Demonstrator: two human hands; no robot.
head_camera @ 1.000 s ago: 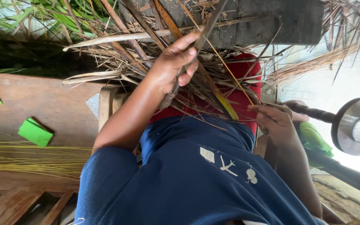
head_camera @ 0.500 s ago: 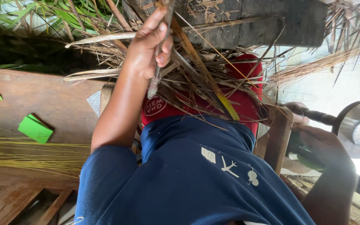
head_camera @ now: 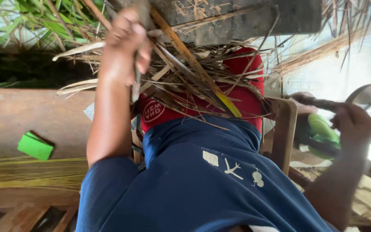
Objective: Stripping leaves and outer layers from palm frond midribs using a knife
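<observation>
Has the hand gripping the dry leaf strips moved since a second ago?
Yes. The left hand, closed on the dry leaf strips, has moved up the view, away from the red shorts and toward the dark block at the top.

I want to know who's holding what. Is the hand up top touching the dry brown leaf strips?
Touching. The head view shows the left hand with fingers curled around the dry brown leaf strips, no gap visible between them.
</observation>
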